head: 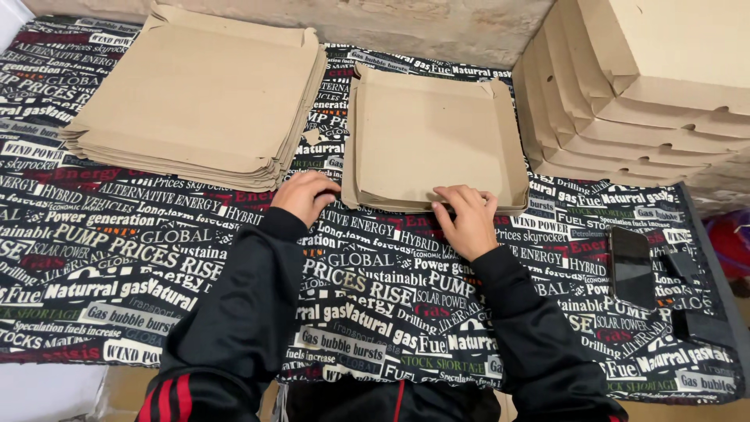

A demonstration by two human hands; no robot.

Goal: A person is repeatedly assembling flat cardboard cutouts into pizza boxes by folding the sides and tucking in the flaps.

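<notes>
A flat brown cardboard box blank (pixel 430 133), its side flaps partly raised, lies on the printed tablecloth (pixel 101 258) in front of me. My left hand (pixel 303 195) curls over its near left corner. My right hand (pixel 466 217) presses fingers down on the near edge, right of centre. Both arms wear black sleeves.
A stack of unfolded cardboard blanks (pixel 199 94) lies at the back left. Several folded boxes (pixel 641 94) are piled at the back right. A dark phone (pixel 631 266) and a black object (pixel 703 324) rest near the right table edge. A stone wall (pixel 437 23) runs behind.
</notes>
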